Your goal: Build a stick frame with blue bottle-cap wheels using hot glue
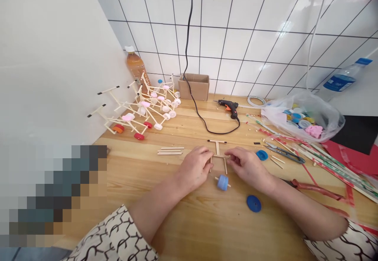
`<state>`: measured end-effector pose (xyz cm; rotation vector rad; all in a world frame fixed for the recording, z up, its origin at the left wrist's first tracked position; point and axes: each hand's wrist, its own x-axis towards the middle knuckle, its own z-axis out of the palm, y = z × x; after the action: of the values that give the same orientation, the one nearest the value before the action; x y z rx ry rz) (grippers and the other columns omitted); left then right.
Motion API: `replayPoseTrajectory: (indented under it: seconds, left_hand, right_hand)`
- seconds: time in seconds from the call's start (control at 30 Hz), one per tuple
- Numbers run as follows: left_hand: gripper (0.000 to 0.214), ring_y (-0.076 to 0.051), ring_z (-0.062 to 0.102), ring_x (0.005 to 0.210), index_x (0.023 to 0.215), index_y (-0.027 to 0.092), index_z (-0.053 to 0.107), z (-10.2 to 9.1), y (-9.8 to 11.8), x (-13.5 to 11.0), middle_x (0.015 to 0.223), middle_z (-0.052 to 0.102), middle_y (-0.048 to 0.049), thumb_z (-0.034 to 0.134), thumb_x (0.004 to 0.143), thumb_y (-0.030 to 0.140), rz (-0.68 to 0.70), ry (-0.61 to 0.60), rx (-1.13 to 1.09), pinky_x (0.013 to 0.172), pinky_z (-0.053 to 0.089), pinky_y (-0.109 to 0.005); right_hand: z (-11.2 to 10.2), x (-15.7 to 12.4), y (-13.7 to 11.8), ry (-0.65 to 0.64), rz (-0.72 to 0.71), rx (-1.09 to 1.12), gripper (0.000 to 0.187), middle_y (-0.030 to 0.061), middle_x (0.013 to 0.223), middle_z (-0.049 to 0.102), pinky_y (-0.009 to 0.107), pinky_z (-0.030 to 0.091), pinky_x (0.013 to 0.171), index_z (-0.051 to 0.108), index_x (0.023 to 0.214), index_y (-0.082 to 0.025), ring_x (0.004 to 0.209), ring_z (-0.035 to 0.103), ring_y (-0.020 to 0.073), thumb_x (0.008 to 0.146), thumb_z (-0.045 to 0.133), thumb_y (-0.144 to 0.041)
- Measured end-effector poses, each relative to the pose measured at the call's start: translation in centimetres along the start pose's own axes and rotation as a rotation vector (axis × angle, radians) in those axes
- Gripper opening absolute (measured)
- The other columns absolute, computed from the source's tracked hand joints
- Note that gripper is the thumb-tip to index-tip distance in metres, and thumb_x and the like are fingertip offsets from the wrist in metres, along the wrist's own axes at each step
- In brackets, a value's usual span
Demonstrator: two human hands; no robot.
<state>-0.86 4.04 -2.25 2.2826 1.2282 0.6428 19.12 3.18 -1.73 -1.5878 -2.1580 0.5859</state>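
A small frame of wooden sticks (217,147) lies on the table between my hands, with a dark-tipped crossbar at its far end. My left hand (195,166) is closed on the frame's left side, thumb and fingers pinching a stick. On the other side my right hand (247,167) has its fingertips pinched at the right end of the frame's near crosspiece. Just nearer to me sits a blue bottle-cap wheel (223,182) with a thin stick through it. A flat blue cap (254,203) with a small centre hole lies below my right hand.
Several finished stick models (144,107) stand at the back left beside a drink bottle (135,65). Behind are a cardboard box (194,87), a corded glue gun (228,106) and tape (256,101). Scissors (285,152), pliers (317,189) and a bag of caps (304,117) lie right; loose sticks (170,151) left.
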Motion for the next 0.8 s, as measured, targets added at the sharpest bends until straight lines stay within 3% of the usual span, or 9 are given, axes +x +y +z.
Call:
replayPoseTrajectory:
  seconds: [0.27,0.8]
  left_hand:
    - [0.016,-0.020,0.055,0.093,0.090,0.016,0.064,-0.32,0.22,0.02,0.093,0.061,-0.0052,0.059,0.077,0.010,-0.005,-0.063,0.008,0.084,0.045,-0.031]
    - [0.025,-0.020,0.058,0.096,0.097,0.017,0.064,0.04,-0.13,0.25,0.101,0.061,-0.0053,0.063,0.073,0.010,-0.083,-0.026,-0.079,0.088,0.047,-0.031]
  right_hand:
    - [0.27,0.27,-0.22,-0.024,-0.045,-0.049,0.019,0.0048,0.077,0.063,0.028,0.042,0.059,0.067,0.089,-0.019,0.065,0.056,0.0169,0.081,0.049,-0.018]
    - [0.15,0.40,0.25,-0.017,-0.062,-0.060,0.019,0.0041,0.077,0.064,0.027,0.044,0.058,0.068,0.091,-0.019,0.064,0.057,0.0156,0.081,0.051,-0.019]
